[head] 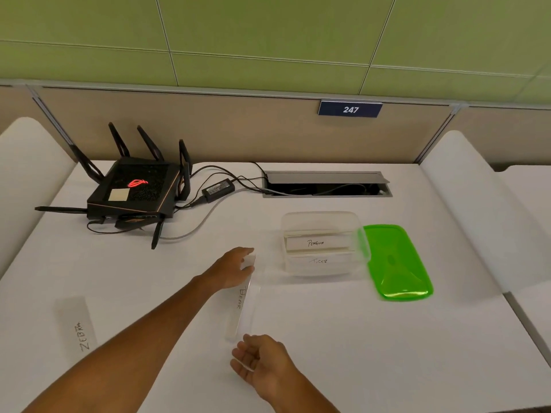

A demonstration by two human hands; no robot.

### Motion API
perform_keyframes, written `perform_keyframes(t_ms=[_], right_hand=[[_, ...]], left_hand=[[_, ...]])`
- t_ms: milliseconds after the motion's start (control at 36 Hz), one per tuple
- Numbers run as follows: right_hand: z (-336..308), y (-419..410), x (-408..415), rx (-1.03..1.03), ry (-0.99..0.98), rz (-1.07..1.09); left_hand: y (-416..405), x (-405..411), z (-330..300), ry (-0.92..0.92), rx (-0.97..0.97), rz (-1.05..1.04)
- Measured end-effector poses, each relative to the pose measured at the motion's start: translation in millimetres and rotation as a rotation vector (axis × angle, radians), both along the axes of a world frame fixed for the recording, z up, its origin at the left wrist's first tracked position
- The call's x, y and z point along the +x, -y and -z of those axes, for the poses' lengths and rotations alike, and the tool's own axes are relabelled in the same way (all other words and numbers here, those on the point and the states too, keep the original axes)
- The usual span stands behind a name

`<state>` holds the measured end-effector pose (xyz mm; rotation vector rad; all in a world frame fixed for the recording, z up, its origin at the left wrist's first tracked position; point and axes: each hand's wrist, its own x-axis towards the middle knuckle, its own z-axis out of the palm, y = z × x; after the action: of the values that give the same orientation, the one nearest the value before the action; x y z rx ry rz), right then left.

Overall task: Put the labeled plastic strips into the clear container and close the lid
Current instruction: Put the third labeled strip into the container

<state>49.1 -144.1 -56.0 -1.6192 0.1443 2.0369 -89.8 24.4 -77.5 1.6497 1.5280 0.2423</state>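
In the head view, a white table (328,338) fills the lower frame. The strip marked "Bear" (242,305) lies at centre frame, its long axis running nearly straight up and down the picture, top end tipped slightly right. The left hand (235,268) reaches in from the lower left and grips the strip's upper end, thumb and fingers curled round its edges. The right hand (259,360) sits just below the strip's lower end, palm turned up, fingers loosely curled and relaxed; it holds nothing, and whether a fingertip touches the strip's tip I cannot tell.

The clear container (323,244) stands to the right of the left hand and a little higher in the frame, near but apart, lid off. Two strips already lie inside it, marked "Penguin" (316,242) and "Tiger" (319,261), both lying left to right. So the Bear strip likely needs a quarter turn to match them as it travels right. The green lid (398,263) lies touching the container's right side.

A fourth strip marked "Zebra" (78,326) rests at lower left, well apart from both hands, nearer the left arm. A black router (134,190) sits at upper left.
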Motion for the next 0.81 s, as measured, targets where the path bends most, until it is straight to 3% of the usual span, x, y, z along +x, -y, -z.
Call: perform_keyframes(t_ms=[417,806], right_hand=[[3.4,0.6,9.8,0.027,-0.046,0.134],[3.6,-24.2,50.6,0.327,0.324,0.005]], left_hand=[[-7.2,-3.1,-6.9,0.016,0.019,-0.044],[27.3,-62.4,8.1,0.075,0.02,-0.385]])
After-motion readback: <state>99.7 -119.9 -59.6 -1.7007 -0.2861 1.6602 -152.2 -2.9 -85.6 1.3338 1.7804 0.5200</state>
